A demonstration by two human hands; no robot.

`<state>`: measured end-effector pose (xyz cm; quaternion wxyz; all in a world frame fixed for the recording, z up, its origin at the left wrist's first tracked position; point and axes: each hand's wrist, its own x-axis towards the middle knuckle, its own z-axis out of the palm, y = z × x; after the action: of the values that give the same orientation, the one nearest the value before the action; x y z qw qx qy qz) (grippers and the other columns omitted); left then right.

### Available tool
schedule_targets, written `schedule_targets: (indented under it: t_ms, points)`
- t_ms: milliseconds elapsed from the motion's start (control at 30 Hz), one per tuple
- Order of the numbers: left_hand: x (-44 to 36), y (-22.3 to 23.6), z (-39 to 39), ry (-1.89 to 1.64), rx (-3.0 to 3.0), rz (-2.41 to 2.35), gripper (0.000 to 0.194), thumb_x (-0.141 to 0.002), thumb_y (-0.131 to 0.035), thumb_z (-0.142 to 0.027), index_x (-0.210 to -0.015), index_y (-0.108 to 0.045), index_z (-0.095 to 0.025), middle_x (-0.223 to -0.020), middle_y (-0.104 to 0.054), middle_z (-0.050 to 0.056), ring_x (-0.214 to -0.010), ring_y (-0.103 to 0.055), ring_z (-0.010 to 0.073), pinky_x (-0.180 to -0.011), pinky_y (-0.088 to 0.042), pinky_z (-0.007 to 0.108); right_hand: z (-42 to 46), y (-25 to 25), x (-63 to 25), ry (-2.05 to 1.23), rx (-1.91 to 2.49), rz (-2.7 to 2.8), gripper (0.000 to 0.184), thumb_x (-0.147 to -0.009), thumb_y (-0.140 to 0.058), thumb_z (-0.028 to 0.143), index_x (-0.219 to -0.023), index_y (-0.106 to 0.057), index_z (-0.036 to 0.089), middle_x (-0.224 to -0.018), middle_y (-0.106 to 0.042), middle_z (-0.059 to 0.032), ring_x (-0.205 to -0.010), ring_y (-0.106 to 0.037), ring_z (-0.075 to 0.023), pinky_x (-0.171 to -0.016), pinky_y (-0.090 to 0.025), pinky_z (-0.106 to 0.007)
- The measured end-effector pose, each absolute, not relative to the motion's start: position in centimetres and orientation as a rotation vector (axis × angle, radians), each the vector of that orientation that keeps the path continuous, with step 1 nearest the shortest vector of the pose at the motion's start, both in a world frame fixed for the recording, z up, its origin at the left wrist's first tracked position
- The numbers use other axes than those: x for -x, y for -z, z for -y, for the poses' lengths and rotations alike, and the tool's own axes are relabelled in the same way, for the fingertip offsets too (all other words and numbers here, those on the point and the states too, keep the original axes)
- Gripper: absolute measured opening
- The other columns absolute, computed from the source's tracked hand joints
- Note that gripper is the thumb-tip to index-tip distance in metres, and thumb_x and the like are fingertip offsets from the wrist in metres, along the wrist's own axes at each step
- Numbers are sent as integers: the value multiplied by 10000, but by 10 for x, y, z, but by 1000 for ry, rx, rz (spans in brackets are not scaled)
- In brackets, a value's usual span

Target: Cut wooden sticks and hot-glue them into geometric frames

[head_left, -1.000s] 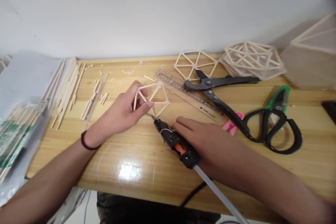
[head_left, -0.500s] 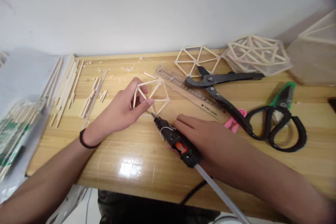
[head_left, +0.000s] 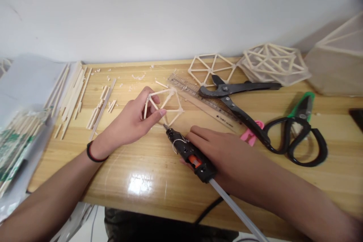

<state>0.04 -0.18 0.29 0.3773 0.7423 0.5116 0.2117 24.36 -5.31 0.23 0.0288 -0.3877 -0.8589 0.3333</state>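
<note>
Left hand [head_left: 129,121]: fingers pinch pale wooden stick frame [head_left: 170,110], triangular cells. Right hand [head_left: 215,151]: fingers wrap hard black glue gun [head_left: 191,155].

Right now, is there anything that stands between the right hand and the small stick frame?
Only the black glue gun in the right hand; its nozzle is close to the near corner of the frame, which the left hand holds.

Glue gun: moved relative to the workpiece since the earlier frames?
No. The glue gun keeps its place against the ruler, tip still at the stick frame's near corner.
</note>
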Motion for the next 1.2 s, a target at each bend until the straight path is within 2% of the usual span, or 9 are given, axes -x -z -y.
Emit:
schedule_targets:
  t_ms: [200,700,1200]
  points:
    - [-1,-3,2,-535,-1886,-1308,216,-951,-592,-382,-977,-460,-213,-718,-526,-58,-594,-485,96,-548,-379,222,52,-1,-242,-1037,1205,2637,237,-812,-588,60,-995,-555,207,-955,-615,-42,-762,-639,-224,-640,-386,-329]
    - [0,-4,2,-534,-1878,-1315,208,-951,-598,-380,-987,-475,-215,-678,-499,-74,-568,-456,91,-524,-357,213,50,-5,-240,-1107,1246,2624,219,-845,-592,80,-1031,-579,197,-995,-635,-58,-823,-657,-243,-690,-414,-341]
    - [0,-5,2,-509,-1840,-1314,235,-951,-589,-412,-994,-465,-217,-678,-505,-70,-569,-461,101,-530,-358,224,48,-10,-239,-1160,1289,2618,193,-838,-581,52,-963,-572,200,-959,-637,-49,-820,-657,-229,-691,-411,-322]
